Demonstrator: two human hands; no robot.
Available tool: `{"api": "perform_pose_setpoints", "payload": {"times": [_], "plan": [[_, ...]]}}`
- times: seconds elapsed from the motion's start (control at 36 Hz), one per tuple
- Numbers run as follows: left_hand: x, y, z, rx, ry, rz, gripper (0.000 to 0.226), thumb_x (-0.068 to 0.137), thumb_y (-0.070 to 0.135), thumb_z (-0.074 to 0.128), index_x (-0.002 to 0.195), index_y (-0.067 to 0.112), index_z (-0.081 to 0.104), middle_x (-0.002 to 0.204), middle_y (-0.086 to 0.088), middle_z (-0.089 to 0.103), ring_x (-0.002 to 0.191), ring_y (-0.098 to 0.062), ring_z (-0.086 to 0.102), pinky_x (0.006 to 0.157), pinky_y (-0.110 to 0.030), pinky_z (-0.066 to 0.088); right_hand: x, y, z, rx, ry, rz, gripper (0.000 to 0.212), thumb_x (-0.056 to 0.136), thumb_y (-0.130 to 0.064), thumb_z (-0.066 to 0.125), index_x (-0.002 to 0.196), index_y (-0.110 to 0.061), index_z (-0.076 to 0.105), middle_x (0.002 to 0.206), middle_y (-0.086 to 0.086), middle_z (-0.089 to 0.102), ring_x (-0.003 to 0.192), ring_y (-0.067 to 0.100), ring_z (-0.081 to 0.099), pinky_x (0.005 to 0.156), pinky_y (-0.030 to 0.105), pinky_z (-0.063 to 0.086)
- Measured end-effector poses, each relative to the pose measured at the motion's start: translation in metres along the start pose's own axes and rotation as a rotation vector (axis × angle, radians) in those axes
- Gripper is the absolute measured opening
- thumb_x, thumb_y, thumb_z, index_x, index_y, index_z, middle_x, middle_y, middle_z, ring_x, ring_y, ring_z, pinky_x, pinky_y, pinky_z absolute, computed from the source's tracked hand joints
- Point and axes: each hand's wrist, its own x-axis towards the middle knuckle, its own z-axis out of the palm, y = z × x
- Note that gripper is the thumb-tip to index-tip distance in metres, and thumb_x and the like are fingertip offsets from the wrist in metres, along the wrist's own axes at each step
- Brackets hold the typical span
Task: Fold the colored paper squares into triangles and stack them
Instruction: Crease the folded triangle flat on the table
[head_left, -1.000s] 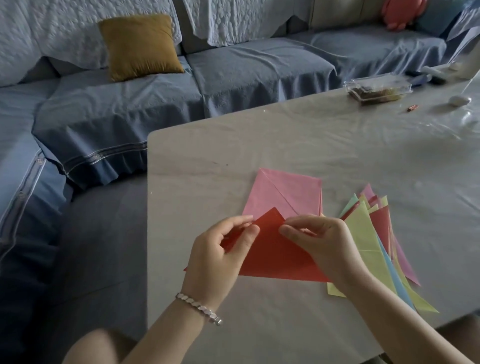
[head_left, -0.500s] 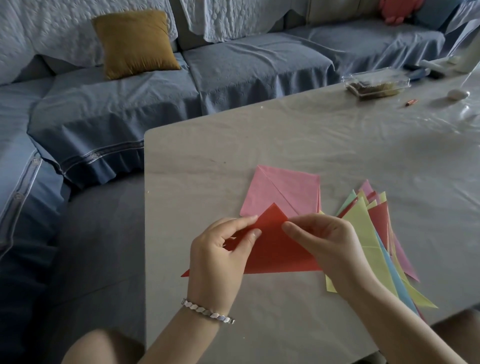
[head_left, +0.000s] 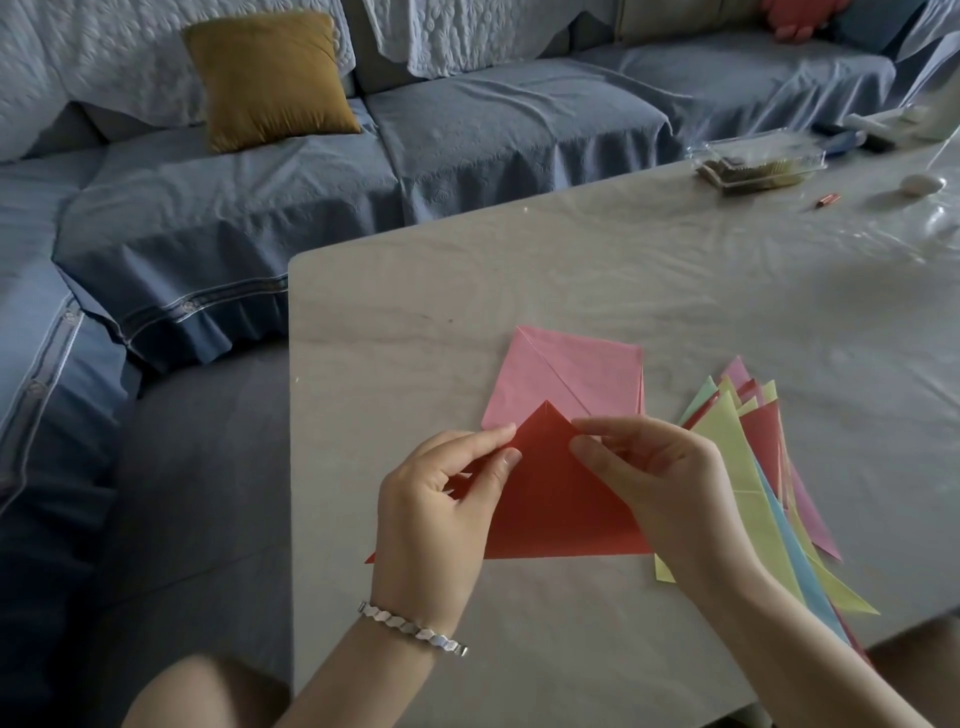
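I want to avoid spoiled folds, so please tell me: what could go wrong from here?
The left hand and right hand pinch the red paper only near its top corner, so the layers may slip and crease crooked. The right forearm passes over the fanned stack of triangles, which reaches the table's near edge; a careless move might drag some off.

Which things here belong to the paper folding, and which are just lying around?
Folding job: red paper, pinched by left hand and right hand; pink paper behind it; stack of folded triangles.
Lying about: clear plastic box, small reddish stick, white rounded object, mustard cushion.
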Motion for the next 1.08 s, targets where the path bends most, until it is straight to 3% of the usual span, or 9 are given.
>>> {"api": "perform_pose_setpoints", "payload": {"times": [0.25,0.47,0.58,0.69,0.78,0.86,0.92,1.0,1.08], "plan": [[0.001,0.000,-0.001,0.016,0.001,0.030,0.018,0.074,0.022,0.066,0.090,0.031,0.068,0.081,0.019,0.066,0.067,0.009,0.057,0.063,-0.003,0.041,-0.001,-0.001,0.000,0.005,-0.002,0.008,0.022,0.069,-0.015,0.073,0.077,-0.036,0.073,0.060,-0.009,0.064,0.057,0.001,0.053,0.058,0.012,0.043],[0.001,0.000,-0.002,0.024,-0.035,-0.002,0.017,0.074,0.019,0.069,0.085,0.032,0.069,0.081,0.018,0.066,0.068,0.003,0.061,0.062,-0.004,0.043,0.002,0.003,-0.003,-0.042,-0.029,0.009,0.029,0.071,-0.008,0.075,0.064,-0.036,0.073,0.059,-0.011,0.065,0.055,-0.001,0.052,0.056,0.008,0.041],[0.001,0.003,-0.004,0.046,-0.137,-0.069,0.041,0.072,0.006,0.075,0.088,0.041,0.062,0.072,0.017,0.067,0.067,0.004,0.061,0.063,-0.003,0.043,0.005,0.003,-0.008,-0.199,-0.219,0.044,0.028,0.072,-0.010,0.075,0.064,-0.036,0.073,0.061,-0.014,0.066,0.055,-0.002,0.051,0.058,0.010,0.038],[0.002,-0.002,-0.004,0.065,-0.418,-0.260,0.034,0.075,0.008,0.073,0.079,0.041,0.067,0.061,0.020,0.064,0.054,0.004,0.058,0.058,-0.009,0.047,0.011,-0.003,-0.012,-0.451,-0.435,0.025,0.017,0.074,-0.013,0.076,0.075,-0.030,0.074,0.075,-0.014,0.071,0.072,-0.003,0.061,0.068,0.004,0.041],[-0.001,-0.009,-0.002,0.065,-0.507,-0.368,0.032,0.076,0.007,0.071,0.066,0.037,0.066,0.057,0.010,0.066,0.047,-0.005,0.057,0.054,-0.019,0.051,0.018,0.000,-0.012,-0.694,-0.579,-0.056,0.010,0.075,-0.021,0.075,0.082,-0.029,0.075,0.080,-0.013,0.071,0.081,-0.002,0.059,0.074,0.010,0.043],[-0.003,-0.015,0.004,0.010,-0.390,-0.442,0.026,0.077,0.005,0.068,0.062,0.026,0.067,0.055,0.003,0.064,0.044,-0.010,0.057,0.049,-0.019,0.049,0.023,0.016,-0.007,-0.915,-0.354,-0.429,0.014,0.072,-0.035,0.068,0.082,-0.027,0.075,0.085,-0.013,0.071,0.089,0.007,0.062,0.089,0.027,0.044],[-0.002,-0.027,0.008,-0.109,-0.217,-0.554,0.022,0.077,0.001,0.068,0.062,0.018,0.068,0.058,-0.002,0.066,0.046,-0.013,0.061,0.047,-0.020,0.051,0.021,0.026,-0.001,-0.932,-0.200,-0.603,0.020,0.072,-0.030,0.063,0.089,-0.026,0.074,0.098,-0.010,0.070,0.104,0.014,0.059,0.096,0.036,0.039],[0.002,-0.050,0.016,-0.265,-0.038,-0.739,0.009,0.077,-0.003,0.068,0.072,0.005,0.069,0.060,-0.006,0.067,0.047,-0.013,0.064,0.044,-0.020,0.051,0.014,0.041,0.010,-0.872,-0.278,-0.629,0.028,0.082,-0.027,0.051,0.102,-0.024,0.070,0.114,-0.007,0.066,0.117,0.016,0.054,0.098,0.034,0.038],[0.002,-0.073,0.025,-0.187,0.001,-0.788,0.005,0.076,0.000,0.070,0.080,0.003,0.071,0.066,-0.005,0.068,0.051,-0.012,0.065,0.044,-0.016,0.048,0.004,0.067,0.017,-0.939,-0.417,-0.571,0.034,0.086,-0.030,0.043,0.108,-0.024,0.068,0.116,-0.008,0.065,0.117,0.016,0.056,0.096,0.030,0.040]]}}
